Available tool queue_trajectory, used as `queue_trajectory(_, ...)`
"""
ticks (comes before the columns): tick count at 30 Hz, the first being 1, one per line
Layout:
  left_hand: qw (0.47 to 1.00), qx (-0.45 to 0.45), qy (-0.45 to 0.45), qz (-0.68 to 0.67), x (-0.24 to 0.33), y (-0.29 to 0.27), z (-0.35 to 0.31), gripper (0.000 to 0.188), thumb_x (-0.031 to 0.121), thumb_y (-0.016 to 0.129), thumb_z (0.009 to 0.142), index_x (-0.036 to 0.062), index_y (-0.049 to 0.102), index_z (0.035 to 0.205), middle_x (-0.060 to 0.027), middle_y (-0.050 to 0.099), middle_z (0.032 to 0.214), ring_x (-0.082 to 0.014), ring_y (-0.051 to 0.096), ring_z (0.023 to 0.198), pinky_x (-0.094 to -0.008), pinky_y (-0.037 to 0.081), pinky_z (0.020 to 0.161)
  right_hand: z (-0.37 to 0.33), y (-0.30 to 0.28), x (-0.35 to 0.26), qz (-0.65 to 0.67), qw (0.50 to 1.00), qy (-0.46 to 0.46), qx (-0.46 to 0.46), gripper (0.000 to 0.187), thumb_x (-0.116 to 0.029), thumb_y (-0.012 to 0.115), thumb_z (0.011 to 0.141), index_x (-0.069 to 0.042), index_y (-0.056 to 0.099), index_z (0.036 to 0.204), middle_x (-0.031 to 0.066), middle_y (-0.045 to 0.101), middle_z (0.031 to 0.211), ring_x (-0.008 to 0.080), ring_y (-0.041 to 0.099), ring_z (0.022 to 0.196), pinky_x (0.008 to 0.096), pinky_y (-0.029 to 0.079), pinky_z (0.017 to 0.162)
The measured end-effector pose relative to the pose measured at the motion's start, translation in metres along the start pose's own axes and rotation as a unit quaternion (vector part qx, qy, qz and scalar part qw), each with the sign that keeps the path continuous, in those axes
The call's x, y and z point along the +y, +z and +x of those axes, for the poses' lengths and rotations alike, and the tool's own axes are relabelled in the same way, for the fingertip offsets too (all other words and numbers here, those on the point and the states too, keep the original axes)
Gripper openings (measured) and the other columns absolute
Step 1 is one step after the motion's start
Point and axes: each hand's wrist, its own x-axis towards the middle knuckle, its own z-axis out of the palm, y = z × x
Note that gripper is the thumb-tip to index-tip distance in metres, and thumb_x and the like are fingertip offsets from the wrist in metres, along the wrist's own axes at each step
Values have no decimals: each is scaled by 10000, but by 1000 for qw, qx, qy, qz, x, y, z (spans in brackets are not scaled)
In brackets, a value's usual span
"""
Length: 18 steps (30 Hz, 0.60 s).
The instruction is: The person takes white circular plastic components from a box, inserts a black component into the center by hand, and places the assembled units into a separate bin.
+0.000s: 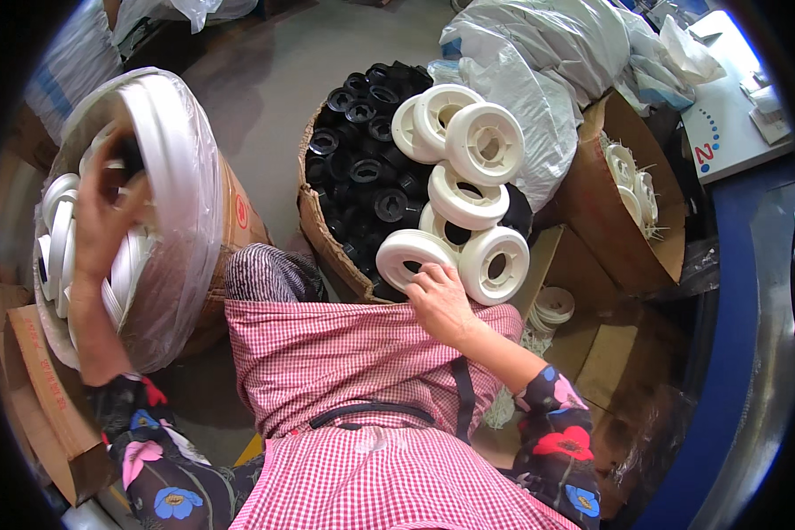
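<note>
My left hand [113, 208], blurred by motion, is over the bag-lined box at the left. Its fingers are closed on a white plastic ring [157, 141], seen nearly edge-on and smeared too. More white rings [57, 238] lie inside that box. My right hand [443, 305] grips the near rim of another white plastic ring [396, 250], its fingertips at the center hole. That ring leans among several white rings [486, 144] heaped on the right side of a carton of black plastic parts [362, 168], just beyond my lap.
A clear plastic bag [199, 238] lines the left box [247, 212]. Right of the black parts stand a carton [654, 230] with white ring parts and a lower open carton [609, 362]. White sacks [539, 53] lie behind. A blue machine edge [742, 371] runs along the right.
</note>
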Motion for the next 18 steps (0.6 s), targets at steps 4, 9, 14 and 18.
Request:
queue_trajectory(4, 888, 201, -10, 413, -20, -54, 30, 563, 276, 625, 871, 52, 433, 1351, -234, 511, 1291, -334, 539, 1143, -410, 427, 958, 3, 33, 25, -283, 955, -89, -31, 303, -210, 517, 808, -48, 642, 1031, 97, 535, 1237, 279, 252, 1379, 520, 113, 1136)
queue_trajectory(9, 992, -35, 94, 74, 21, 138, 28, 315, 67, 569, 818, 23, 550, 1129, -171, 616, 1073, -301, 595, 999, -373, 465, 877, -2, 44, 48, -429, 886, -106, -140, 405, -267, 512, 804, -76, 625, 1143, 74, 519, 1305, 278, 173, 1421, 576, 60, 1139)
queue_trajectory(14, 954, -85, 234, 167, -104, 342, 25, 372, -23, 520, 729, 35, 516, 1096, -194, 518, 1232, -361, 493, 1151, -429, 452, 940, 12, 27, 28, -104, 990, -70, -57, 468, -178, 649, 674, -127, 590, 1136, 46, 564, 1152, 347, 274, 1345, 553, 114, 1116)
queue_trajectory(18, 960, -174, 89, 201, -112, 401, 29, 210, 52, 534, 805, 83, 549, 1012, -156, 553, 1029, -333, 580, 1009, -427, 502, 835, -16, -36, -14, 206, 976, 61, 27, 677, -205, 807, 593, -108, 551, 1212, 105, 535, 1230, 381, 327, 1301, 521, 193, 1067)
